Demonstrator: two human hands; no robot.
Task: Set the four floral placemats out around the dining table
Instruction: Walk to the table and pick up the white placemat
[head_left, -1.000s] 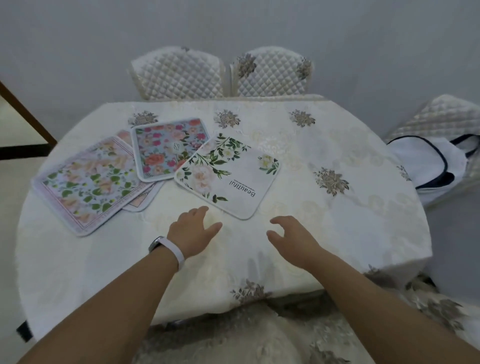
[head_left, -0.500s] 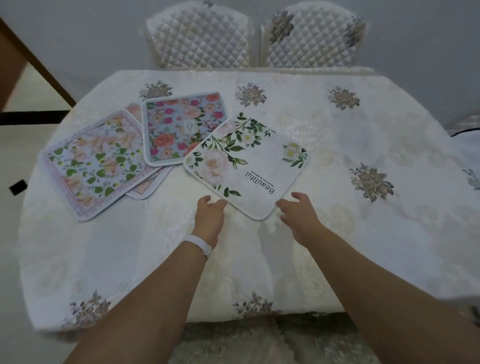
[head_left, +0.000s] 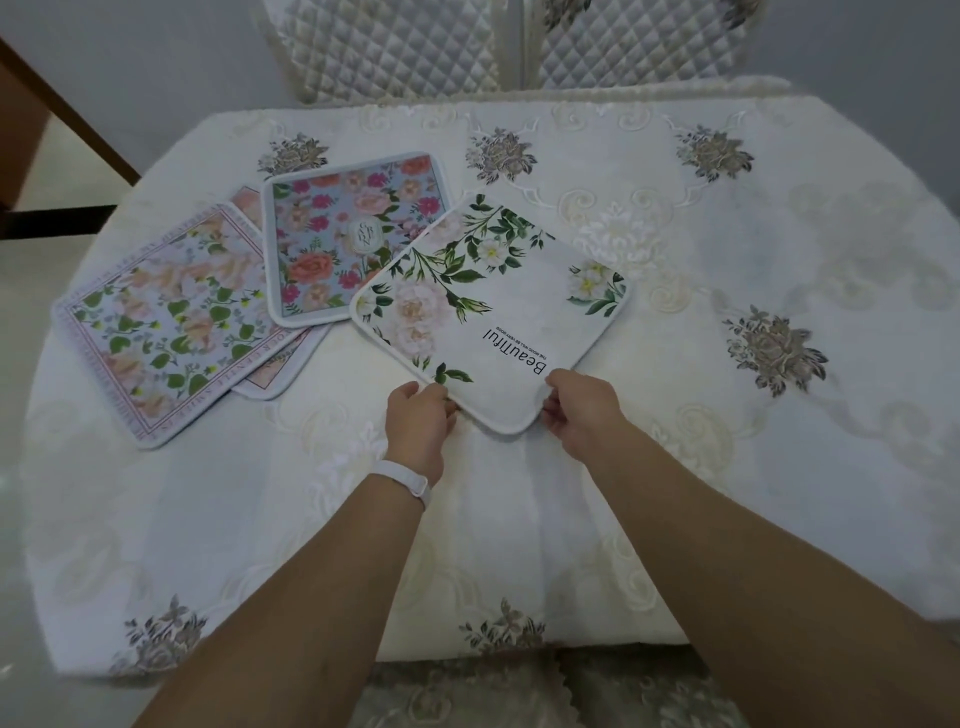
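White mat (head_left: 493, 322) pinched at its near corner, one hand on each side.
It lay slanted on the table (head_left: 779, 467), with that corner pointing at the person and its far side over the blue mat (head_left: 353, 234). The left hand (head_left: 418, 421) and right hand (head_left: 584, 415) were both just as near, fingers curled on its edges.

Four floral placemats (head_left: 488, 322), overlapping, table-left.
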